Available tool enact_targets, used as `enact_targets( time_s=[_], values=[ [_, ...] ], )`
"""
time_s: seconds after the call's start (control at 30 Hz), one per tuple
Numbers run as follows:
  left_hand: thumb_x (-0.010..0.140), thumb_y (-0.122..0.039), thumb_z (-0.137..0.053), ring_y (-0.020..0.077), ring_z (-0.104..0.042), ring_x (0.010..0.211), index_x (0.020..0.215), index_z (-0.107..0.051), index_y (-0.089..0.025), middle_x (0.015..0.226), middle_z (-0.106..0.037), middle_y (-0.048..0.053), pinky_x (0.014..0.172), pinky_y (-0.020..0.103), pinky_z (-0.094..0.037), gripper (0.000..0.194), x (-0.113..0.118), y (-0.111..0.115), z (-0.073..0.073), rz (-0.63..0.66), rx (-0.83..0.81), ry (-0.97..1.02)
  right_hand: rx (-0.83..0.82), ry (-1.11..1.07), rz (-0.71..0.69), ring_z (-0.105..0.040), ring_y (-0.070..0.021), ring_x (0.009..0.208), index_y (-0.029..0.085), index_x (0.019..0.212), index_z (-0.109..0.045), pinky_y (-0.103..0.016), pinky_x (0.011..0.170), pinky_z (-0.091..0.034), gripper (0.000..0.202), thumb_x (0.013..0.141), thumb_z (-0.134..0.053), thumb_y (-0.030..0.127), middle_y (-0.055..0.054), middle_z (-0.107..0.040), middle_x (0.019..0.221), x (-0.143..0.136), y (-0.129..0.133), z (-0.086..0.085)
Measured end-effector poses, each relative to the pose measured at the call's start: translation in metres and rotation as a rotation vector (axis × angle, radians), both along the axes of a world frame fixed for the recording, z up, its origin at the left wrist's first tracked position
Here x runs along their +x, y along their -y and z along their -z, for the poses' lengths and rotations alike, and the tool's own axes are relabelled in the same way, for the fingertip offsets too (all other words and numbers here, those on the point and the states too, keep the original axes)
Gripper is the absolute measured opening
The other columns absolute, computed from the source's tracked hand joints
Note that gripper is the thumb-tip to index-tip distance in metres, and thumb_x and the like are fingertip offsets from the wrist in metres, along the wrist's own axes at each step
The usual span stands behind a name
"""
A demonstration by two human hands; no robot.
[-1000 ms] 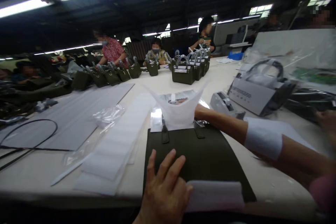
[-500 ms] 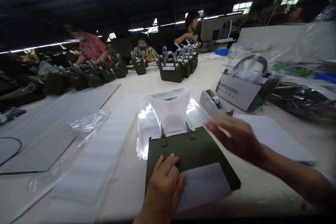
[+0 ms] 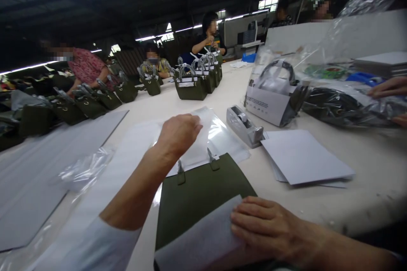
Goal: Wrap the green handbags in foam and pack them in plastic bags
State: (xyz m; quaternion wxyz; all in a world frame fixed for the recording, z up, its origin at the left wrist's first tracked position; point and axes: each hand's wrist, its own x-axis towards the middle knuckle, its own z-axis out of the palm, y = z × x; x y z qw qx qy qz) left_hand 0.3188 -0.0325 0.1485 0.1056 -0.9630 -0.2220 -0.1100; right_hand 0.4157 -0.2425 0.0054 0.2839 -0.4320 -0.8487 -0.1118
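An olive-green handbag (image 3: 203, 194) lies on the table in front of me, its two handle straps pointing away. A translucent white sheet (image 3: 200, 237) covers its near part. My right hand (image 3: 267, 224) rests on this sheet's right end, fingers lying flat and close together. Beyond the bag's top edge, my left hand (image 3: 179, 135) is closed above the white wrapping (image 3: 195, 150) by the handles; what its fingers hold, if anything, is hidden. Clear plastic sleeves (image 3: 222, 135) lie under and beside that wrapping.
A grey tape dispenser (image 3: 244, 127) and stacked white sheets (image 3: 305, 156) lie to the right. Behind them stands a wrapped handbag (image 3: 270, 93). Green handbags (image 3: 190, 87) stand farther back, near several co-workers. Another person's hands (image 3: 389, 89) touch a plastic-wrapped dark item (image 3: 337, 101). Grey boards (image 3: 41, 178) lie left.
My left hand has left the bag's front and moved up to the handles, closing. My right hand has come down onto the translucent sheet, which now spreads farther left. The view has turned right.
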Motion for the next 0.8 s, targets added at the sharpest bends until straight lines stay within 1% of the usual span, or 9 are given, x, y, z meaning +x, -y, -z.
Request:
enact_targets(
  time_s=[0.03, 0.1, 0.2, 0.27, 0.33, 0.43, 0.53, 0.7, 0.8],
  values=[
    [0.086, -0.031, -0.045, 0.0200, -0.061, 0.081, 0.091, -0.062, -0.017, 0.087, -0.065, 0.006, 0.074, 0.034, -0.047, 0.023, 0.003, 0.003, 0.003, 0.045, -0.039, -0.048, 0.017, -0.016, 0.038, -0.049, -0.0153, 0.111, 0.012, 0.108, -0.060, -0.031, 0.104, -0.031, 0.026, 0.086, -0.053, 0.023, -0.002, -0.059, 0.116, 0.000, 0.002, 0.004],
    [0.088, -0.024, -0.042, 0.0156, -0.060, 0.075, 0.092, -0.062, -0.019, 0.084, -0.065, 0.003, 0.067, 0.027, -0.046, 0.020, -0.004, 0.020, 0.020, 0.184, -0.049, -0.030, 0.044, -0.044, 0.135, -0.047, -0.0157, 0.114, 0.012, 0.110, -0.059, -0.032, 0.105, -0.028, 0.030, 0.084, -0.056, 0.027, -0.003, -0.057, 0.119, -0.002, 0.006, 0.013],
    [0.087, -0.016, -0.040, 0.0155, -0.058, 0.071, 0.097, -0.059, -0.016, 0.084, -0.065, 0.004, 0.063, 0.028, -0.044, 0.021, -0.035, 0.059, 0.057, 0.388, 0.010, 0.091, 0.057, -0.069, 0.232, -0.045, -0.0144, 0.115, 0.015, 0.112, -0.058, -0.034, 0.107, -0.021, 0.027, 0.087, -0.051, 0.024, 0.000, -0.056, 0.121, -0.009, 0.010, 0.023],
    [0.087, -0.012, -0.038, 0.0158, -0.056, 0.067, 0.098, -0.059, -0.013, 0.085, -0.065, 0.006, 0.062, 0.030, -0.042, 0.024, -0.055, 0.081, 0.084, 0.419, 0.077, 0.192, 0.060, -0.098, 0.258, -0.046, -0.0134, 0.115, 0.015, 0.111, -0.058, -0.033, 0.107, -0.019, 0.026, 0.089, -0.045, 0.018, 0.000, -0.058, 0.119, -0.014, 0.011, 0.028],
    [0.087, -0.011, -0.035, 0.0168, -0.055, 0.070, 0.100, -0.059, -0.010, 0.091, -0.066, 0.009, 0.064, 0.031, -0.040, 0.027, -0.068, 0.095, 0.110, 0.408, 0.110, 0.288, 0.070, -0.145, 0.286, -0.048, -0.0141, 0.112, 0.015, 0.112, -0.058, -0.035, 0.107, -0.021, 0.027, 0.089, -0.045, 0.018, -0.001, -0.061, 0.114, -0.017, 0.011, 0.032],
    [0.088, -0.013, -0.036, 0.0187, -0.054, 0.077, 0.104, -0.058, -0.010, 0.099, -0.065, 0.010, 0.067, 0.032, -0.037, 0.028, -0.076, 0.103, 0.139, 0.349, 0.096, 0.348, 0.113, -0.208, 0.340, -0.049, -0.0193, 0.113, 0.016, 0.108, -0.059, -0.042, 0.106, -0.022, 0.028, 0.087, -0.050, 0.031, -0.003, -0.065, 0.102, -0.017, 0.011, 0.038],
    [0.089, -0.016, -0.035, 0.0182, -0.053, 0.074, 0.104, -0.058, -0.012, 0.096, -0.065, 0.008, 0.066, 0.032, -0.034, 0.028, -0.074, 0.105, 0.148, 0.288, 0.089, 0.406, 0.140, -0.200, 0.371, -0.049, -0.0244, 0.113, 0.016, 0.102, -0.061, -0.053, 0.105, -0.018, 0.033, 0.086, -0.048, 0.041, -0.004, -0.066, 0.095, -0.014, 0.009, 0.039],
    [0.089, -0.016, -0.037, 0.0154, -0.048, 0.061, 0.112, -0.055, -0.017, 0.074, -0.061, 0.003, 0.058, 0.031, -0.031, 0.029, -0.066, 0.104, 0.135, 0.281, 0.099, 0.254, 0.171, -0.201, 0.413, -0.051, -0.0269, 0.108, 0.016, 0.098, -0.063, -0.062, 0.104, -0.010, 0.036, 0.085, -0.047, 0.046, -0.003, -0.066, 0.088, -0.013, 0.006, 0.034],
    [0.088, -0.015, -0.037, 0.0155, -0.050, 0.065, 0.107, -0.057, -0.014, 0.082, -0.063, 0.005, 0.060, 0.031, -0.033, 0.028, -0.068, 0.104, 0.133, 0.329, 0.117, 0.260, 0.194, -0.211, 0.436, -0.051, -0.0269, 0.107, 0.016, 0.092, -0.064, -0.063, 0.104, -0.009, 0.037, 0.081, -0.051, 0.049, -0.004, -0.066, 0.090, -0.012, 0.005, 0.032]
  ],
)
